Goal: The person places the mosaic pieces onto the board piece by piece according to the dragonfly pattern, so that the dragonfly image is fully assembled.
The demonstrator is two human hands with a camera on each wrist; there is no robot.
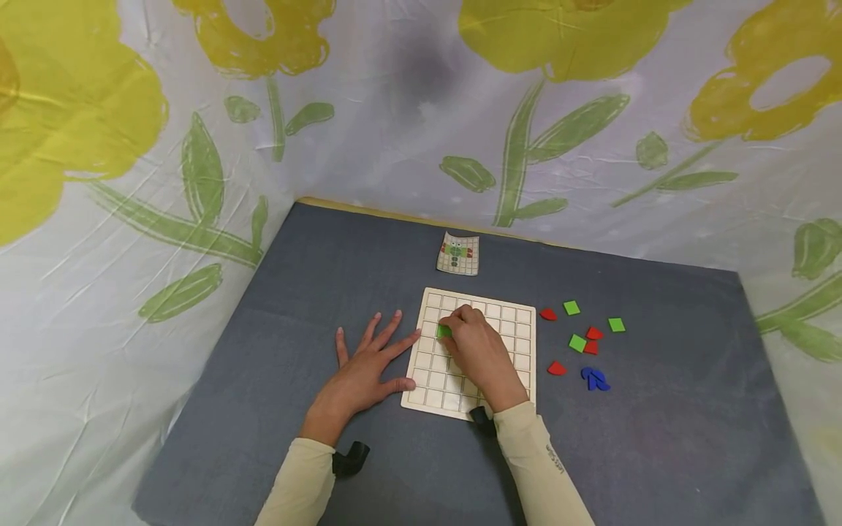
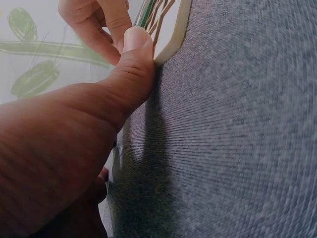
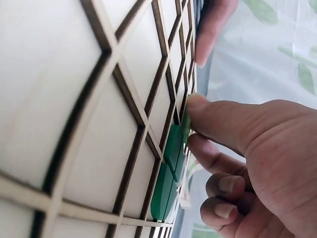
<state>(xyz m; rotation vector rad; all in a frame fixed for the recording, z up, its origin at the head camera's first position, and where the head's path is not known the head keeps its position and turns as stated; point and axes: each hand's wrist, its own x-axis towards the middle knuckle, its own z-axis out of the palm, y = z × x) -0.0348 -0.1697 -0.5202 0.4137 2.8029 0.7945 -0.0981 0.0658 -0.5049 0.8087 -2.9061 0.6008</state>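
A pale wooden grid board (image 1: 434, 380) lies flat on the dark grey tabletop. My right hand (image 1: 479, 348) is over its upper left part, thumb and fingertips pinching a light green tile (image 3: 186, 120) close over the cells. Darker green pieces (image 3: 163, 192) sit in the grid beside that tile in the right wrist view; from the head they are hidden under the hand. With fingers spread, my left hand (image 1: 364, 374) rests at the board's left side. Its thumb (image 2: 137, 52) touches the board's edge in the left wrist view.
Right of the board lie loose green squares (image 1: 616, 324), red pieces (image 1: 556, 368) and a small cluster of blue pieces (image 1: 597, 375). Behind the board is a picture card (image 1: 458, 255) with a green and red figure on a grid. A flower-printed cloth (image 1: 395, 146) hangs behind the table.
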